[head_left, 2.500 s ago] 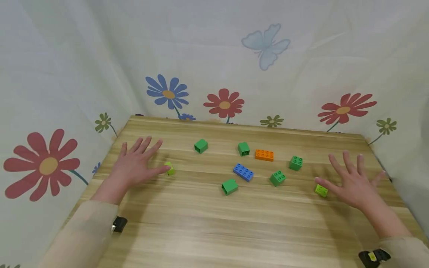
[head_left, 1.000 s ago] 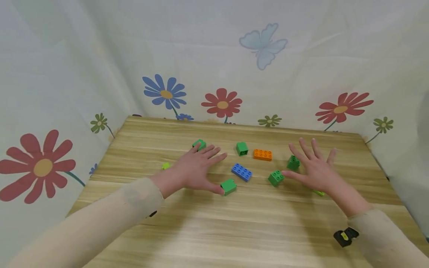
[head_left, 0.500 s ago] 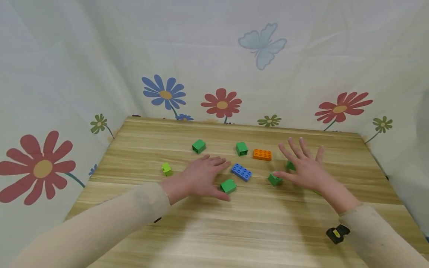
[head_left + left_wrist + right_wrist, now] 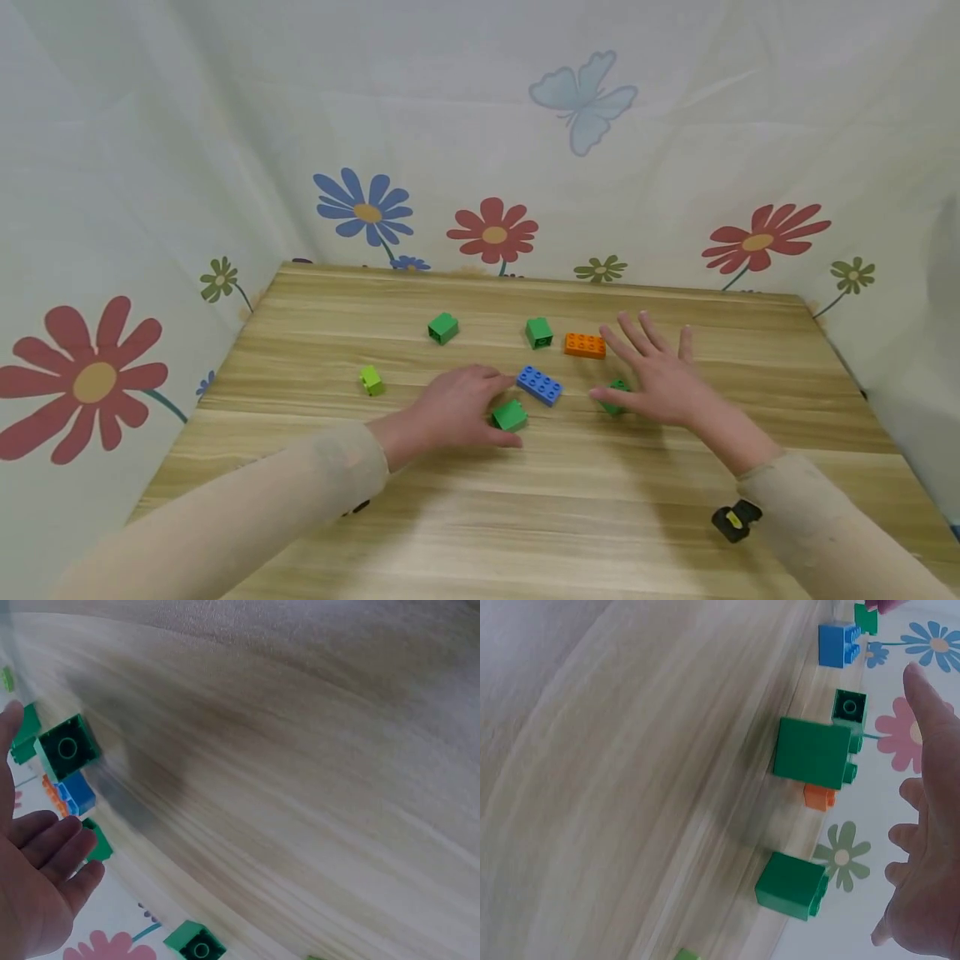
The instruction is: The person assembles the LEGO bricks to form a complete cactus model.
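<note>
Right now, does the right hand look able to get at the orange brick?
Probably yes: the right hand is empty and, in the head view, its index fingertip is close to the orange brick, with nothing seen between. The green brick by its thumb lies off that path.

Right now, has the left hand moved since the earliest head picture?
Yes, to the right in the head view: the left hand was mostly left of the leftmost lime brick, and is now right of it, beside a green brick.
</note>
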The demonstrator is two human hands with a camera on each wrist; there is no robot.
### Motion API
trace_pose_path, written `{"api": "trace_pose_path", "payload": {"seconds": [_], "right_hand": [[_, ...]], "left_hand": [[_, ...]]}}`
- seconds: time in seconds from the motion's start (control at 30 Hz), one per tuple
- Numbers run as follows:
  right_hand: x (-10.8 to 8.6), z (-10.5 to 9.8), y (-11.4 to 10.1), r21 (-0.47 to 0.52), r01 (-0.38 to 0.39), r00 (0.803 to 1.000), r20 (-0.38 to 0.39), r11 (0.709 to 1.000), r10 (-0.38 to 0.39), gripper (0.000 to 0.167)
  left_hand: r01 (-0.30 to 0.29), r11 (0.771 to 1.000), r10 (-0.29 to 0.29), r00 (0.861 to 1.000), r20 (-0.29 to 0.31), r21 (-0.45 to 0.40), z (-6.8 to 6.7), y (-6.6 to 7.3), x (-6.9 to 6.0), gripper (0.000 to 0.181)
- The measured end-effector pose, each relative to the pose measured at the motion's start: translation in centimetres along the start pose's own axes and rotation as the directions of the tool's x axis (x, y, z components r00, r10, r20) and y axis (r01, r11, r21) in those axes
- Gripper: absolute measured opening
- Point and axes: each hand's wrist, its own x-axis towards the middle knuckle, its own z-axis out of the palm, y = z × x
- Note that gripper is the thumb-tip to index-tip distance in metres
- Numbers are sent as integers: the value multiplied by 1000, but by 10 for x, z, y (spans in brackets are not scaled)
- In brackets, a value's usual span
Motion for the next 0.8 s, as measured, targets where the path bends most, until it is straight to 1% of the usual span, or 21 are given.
{"api": "trace_pose_path", "payload": {"seconds": [0.13,0.3,0.43,0.67,0.8], "right_hand": [[3,4,-7,1,22,1000,5,1000,-22,102],[8,9,-17,13,44,999,7,999,-45,102],[12,16,-22,21,66,998,-1,998,-66,101],[17,26,-28,60,120,993,-23,991,-119,91],[20,30,-31,77,147,989,-23,986,-146,87]], "left_hand": [[11,1000,-12,999,-34,-25,6,1,0,85],[2,998,-6,998,-70,-57,12,1,3,74],[-9,996,2,996,-85,-83,15,0,4,66],[-29,993,18,995,-100,-113,17,-1,4,50],[-41,991,27,994,-103,-129,18,-4,5,41]]}}
